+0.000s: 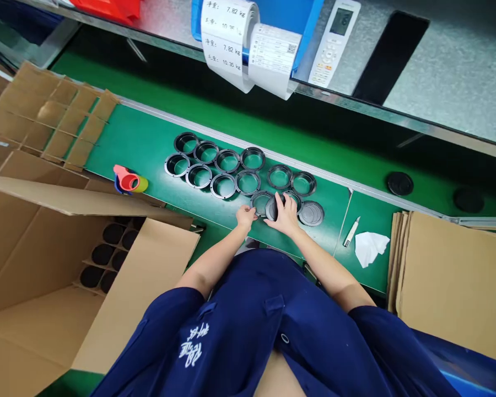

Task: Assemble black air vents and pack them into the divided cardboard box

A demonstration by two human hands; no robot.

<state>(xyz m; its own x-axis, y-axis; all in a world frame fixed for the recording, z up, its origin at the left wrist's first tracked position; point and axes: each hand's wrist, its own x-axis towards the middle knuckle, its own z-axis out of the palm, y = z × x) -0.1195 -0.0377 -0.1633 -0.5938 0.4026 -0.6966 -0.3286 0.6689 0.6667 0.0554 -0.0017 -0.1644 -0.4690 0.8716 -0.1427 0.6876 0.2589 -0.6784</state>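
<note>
Disc (271, 209) in the right hand (284, 215), left hand (246, 215) at a ring (261, 194)

Just right of the frame's centre, the right hand grasps the dark disc, tilted up on edge between thumb and fingers, over the right part of the ring. The left hand's thumb and fingers are drawn together at that ring's lower left rim; whether they grip it, I cannot tell. Another ring is partly hidden behind the right hand, and a grey-faced round piece (311, 213) lies just right of it.

Eight more rings stand in two rows on the green table (149, 149), left of and around the centre, with a further pair above the right hand. A red and yellow tape dispenser (128, 181) sits left of the rows. At the lower left, an open carton (134, 298) holds black round items (102, 255); cardboard dividers (52, 118) lie at the upper left. Right of the hands are a cutter (351, 231), a white tissue (370, 246) and stacked cardboard (454, 281). Label rolls (227, 41) and a remote (334, 41) are along the top.
</note>
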